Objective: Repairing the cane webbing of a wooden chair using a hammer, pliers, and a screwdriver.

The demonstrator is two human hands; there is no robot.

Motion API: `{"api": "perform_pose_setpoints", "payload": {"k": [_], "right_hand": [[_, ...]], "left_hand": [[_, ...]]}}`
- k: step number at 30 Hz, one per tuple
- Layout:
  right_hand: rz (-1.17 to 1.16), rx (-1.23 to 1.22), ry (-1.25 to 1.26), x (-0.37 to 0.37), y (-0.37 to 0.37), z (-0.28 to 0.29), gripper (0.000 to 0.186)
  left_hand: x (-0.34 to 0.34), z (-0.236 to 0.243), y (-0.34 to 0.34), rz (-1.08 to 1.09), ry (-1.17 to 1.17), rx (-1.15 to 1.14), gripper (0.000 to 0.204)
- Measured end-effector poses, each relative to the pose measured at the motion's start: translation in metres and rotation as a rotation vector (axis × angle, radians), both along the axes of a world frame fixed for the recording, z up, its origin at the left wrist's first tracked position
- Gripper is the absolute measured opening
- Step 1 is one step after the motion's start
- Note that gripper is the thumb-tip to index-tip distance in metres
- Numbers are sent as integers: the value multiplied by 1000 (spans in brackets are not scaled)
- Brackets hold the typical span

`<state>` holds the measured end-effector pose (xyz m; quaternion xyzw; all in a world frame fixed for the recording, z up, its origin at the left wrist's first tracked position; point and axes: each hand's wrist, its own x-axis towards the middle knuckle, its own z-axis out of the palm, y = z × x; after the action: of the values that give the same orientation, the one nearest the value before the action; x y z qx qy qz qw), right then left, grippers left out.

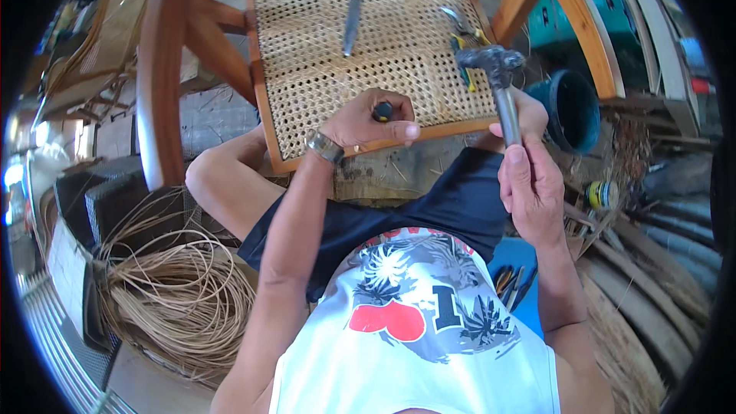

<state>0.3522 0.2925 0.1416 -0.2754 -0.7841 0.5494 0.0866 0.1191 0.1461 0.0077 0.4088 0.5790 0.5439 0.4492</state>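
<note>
My right hand (532, 192) is wrapped round the metal shaft of a hammer (506, 111), its dark, worn head raised over the chair's front right corner. My left hand (376, 119) is closed at the front edge of the woven cane seat (307, 100). In it is a tool with a round, black handle end (382, 112); the rest of it is hidden. On the cane lies a flat metal blade (352, 27). Near the right side rail are yellow-handled pliers (465, 77), partly behind the hammer head, beside a small curved metal tool (454, 17).
The wooden chair frame (165, 69) rises on both sides of the seat. A coil of cane strands (184, 299) lies at lower left. At right stand a dark bucket (575, 111), a green crate (606, 27) and a small yellow can (602, 194). Several tools (510, 284) lie on a blue surface by my right side.
</note>
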Motion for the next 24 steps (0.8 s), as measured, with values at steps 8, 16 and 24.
{"api": "perform_pose_setpoints", "payload": {"k": [8, 16, 24], "right_hand": [[-184, -271, 117, 29, -5, -33, 33], [-83, -273, 25, 32, -5, -46, 31], [-185, -278, 110, 34, 3, -48, 33]], "left_hand": [[63, -11, 26, 999, 330, -64, 47], [15, 15, 13, 236, 34, -237, 50], [14, 43, 17, 1154, 8, 335, 47]]}}
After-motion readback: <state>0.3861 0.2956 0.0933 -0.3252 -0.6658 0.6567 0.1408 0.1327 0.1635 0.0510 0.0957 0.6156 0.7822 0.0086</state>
